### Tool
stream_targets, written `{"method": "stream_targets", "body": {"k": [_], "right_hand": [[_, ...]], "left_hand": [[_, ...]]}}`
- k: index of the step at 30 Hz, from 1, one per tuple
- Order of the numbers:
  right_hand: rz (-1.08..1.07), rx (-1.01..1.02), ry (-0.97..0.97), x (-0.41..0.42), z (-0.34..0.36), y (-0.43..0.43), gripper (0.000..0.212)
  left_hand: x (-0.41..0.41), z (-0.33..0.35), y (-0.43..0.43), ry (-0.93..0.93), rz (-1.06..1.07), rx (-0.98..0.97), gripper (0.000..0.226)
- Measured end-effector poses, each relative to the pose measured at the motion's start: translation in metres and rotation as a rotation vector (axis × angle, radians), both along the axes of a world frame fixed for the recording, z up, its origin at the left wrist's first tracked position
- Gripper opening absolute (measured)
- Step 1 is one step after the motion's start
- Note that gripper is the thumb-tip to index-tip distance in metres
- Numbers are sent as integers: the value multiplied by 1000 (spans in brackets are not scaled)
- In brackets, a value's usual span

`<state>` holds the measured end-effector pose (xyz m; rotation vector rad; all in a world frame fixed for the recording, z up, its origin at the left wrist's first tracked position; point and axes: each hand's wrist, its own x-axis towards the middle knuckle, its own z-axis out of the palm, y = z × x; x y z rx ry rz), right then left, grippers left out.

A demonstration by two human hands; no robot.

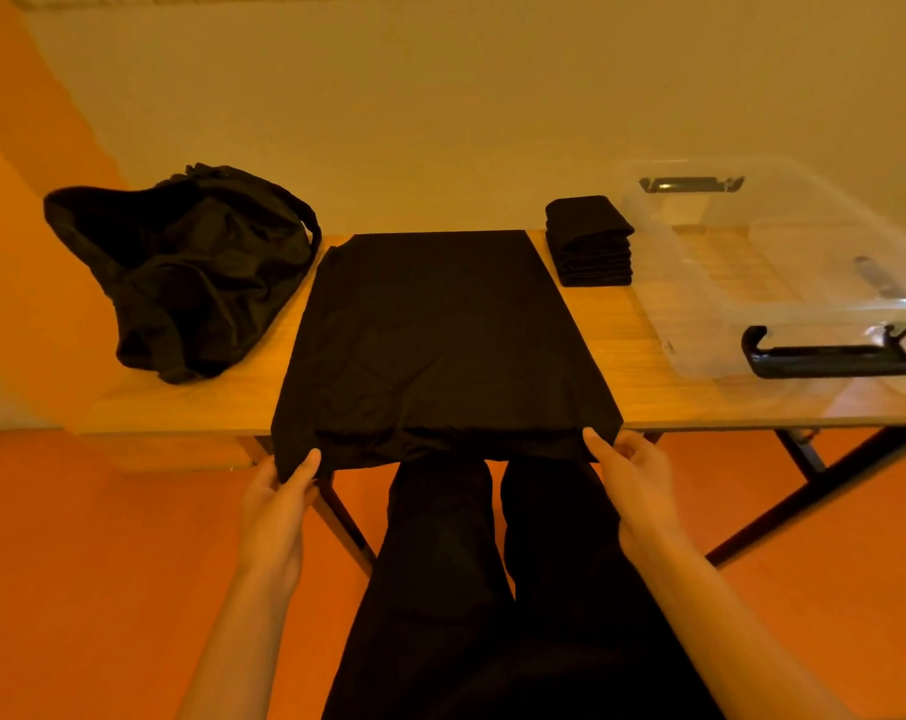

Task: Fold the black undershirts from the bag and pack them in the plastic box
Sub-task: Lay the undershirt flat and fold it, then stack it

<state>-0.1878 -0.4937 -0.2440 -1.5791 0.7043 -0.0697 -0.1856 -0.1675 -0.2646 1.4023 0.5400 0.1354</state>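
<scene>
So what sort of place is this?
Probably a plain room set up for folding clothes: a wooden table against a bare wall, holding a black bag, a stack of folded undershirts and a clear plastic box.

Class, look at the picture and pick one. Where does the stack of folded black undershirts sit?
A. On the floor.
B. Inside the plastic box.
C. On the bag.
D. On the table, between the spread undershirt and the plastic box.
D: the stack of folded undershirts rests on the table, right of the spread undershirt and beside the plastic box, not in it.
</scene>
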Motion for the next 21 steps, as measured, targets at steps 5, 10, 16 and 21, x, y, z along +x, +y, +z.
{"method": "stream_targets", "body": {"k": [5, 10, 16, 21], "right_hand": [[16, -31, -162, -16, 6, -5, 34], [-88, 261, -143, -11, 5, -21, 13], [23, 598, -124, -9, -4, -20, 21], [34, 556, -17, -5, -9, -25, 65]], "left_hand": [[-19, 4, 15, -176, 39, 21, 37], [-19, 10, 27, -159, 164, -86, 19], [-13, 4, 26, -65, 124, -308, 16], [-6, 3, 26, -40, 10, -229, 12]]}}
